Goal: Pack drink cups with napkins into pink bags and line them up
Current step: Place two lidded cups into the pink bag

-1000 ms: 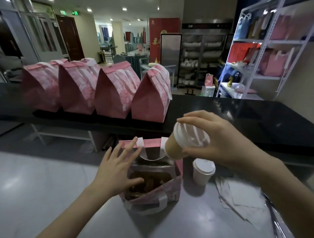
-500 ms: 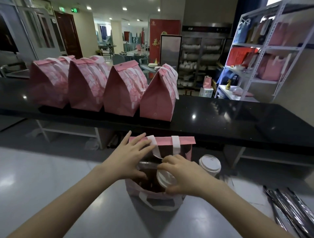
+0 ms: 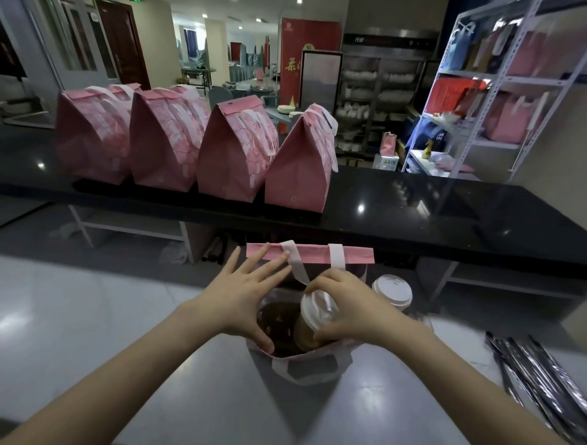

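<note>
Cup (image 3: pixel 317 309) held in right grip (image 3: pixel 349 309), seemingly partway inside bag (image 3: pixel 317 363); left grip (image 3: pixel 246 298) splayed against bag.

Restaurant or banquet-hall service area, closed pink paper bags (image 3: pixel 165 139) lined along a glossy black stone counter (image 3: pixel 413 203), steel cabinet of stacked white crockery (image 3: pixel 359 95), cloth-covered dining chairs (image 3: pixel 251 62) beyond, white metal rack (image 3: pixel 508 81) holding more bags.

Beyond the pale grey worktop (image 3: pixel 79 317) a glossy black counter (image 3: pixel 413 203) spans the room, white metal shelving (image 3: pixel 495 82) at its right end, a steel dish rack (image 3: pixel 365 95) and red banner (image 3: pixel 295 63) behind, a dark door (image 3: pixel 120 38) far left, ceiling spotlights (image 3: pixel 298 2) above.
</note>
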